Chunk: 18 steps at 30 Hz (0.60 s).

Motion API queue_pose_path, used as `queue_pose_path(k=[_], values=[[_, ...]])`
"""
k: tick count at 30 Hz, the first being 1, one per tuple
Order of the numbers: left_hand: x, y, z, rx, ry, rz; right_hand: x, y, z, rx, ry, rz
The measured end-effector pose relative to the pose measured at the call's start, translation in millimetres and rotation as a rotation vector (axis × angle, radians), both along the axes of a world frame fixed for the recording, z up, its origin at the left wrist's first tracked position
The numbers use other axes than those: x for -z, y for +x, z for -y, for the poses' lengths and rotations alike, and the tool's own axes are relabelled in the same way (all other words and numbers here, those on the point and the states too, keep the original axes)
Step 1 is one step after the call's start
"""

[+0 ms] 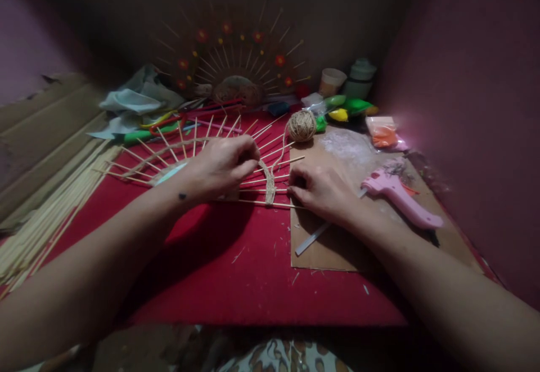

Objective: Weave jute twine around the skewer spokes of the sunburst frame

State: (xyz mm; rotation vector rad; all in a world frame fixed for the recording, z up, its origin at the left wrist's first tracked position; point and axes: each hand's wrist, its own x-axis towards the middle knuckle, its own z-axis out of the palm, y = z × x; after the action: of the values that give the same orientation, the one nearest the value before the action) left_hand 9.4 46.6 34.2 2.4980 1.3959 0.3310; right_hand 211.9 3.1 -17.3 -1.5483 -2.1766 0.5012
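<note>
A fan-shaped frame of thin wooden sticks [194,142] lies on the red table, with a curved band of twine [270,185] woven through its right-hand sticks. My left hand [228,161] rests over the middle of the frame, its fingers curled closed at the upper end of the woven band. At the right, my right hand [318,192] has thumb and forefinger pinched at the outer tip of a stick. From the band a loose strand of twine runs up to the twine ball [302,125] behind. Part of the frame is hidden under my left hand and forearm.
Beneath my right arm are a cardboard sheet [329,260], a pink glue gun [400,195] and its glue stick [313,239]. Long sticks [54,209] lie left. A flower-decorated stick fan [236,88] stands behind, near cloth [135,102], colored packets [356,106] and a cup [332,81].
</note>
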Motion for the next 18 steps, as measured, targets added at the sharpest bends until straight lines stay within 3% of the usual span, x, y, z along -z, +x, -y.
queue_pose_path(k=[4, 7, 13, 18], values=[[7.1, -14, -4, -0.03, 0.018, 0.043, 1.6, 0, 0, 0.028, 0.005, -0.032], [17.4, -15, -4, 0.023, 0.008, -0.015, 4.9, 0, -2, 0.058, 0.027, -0.08], [47.6, -6, -7, 0.218, 0.162, -0.067, 9.5, 4, -5, 0.049, 0.091, -0.199], [57.0, -5, -7, 0.213, 0.171, -0.076, 7.4, 10, -9, 0.062, 0.188, -0.297]])
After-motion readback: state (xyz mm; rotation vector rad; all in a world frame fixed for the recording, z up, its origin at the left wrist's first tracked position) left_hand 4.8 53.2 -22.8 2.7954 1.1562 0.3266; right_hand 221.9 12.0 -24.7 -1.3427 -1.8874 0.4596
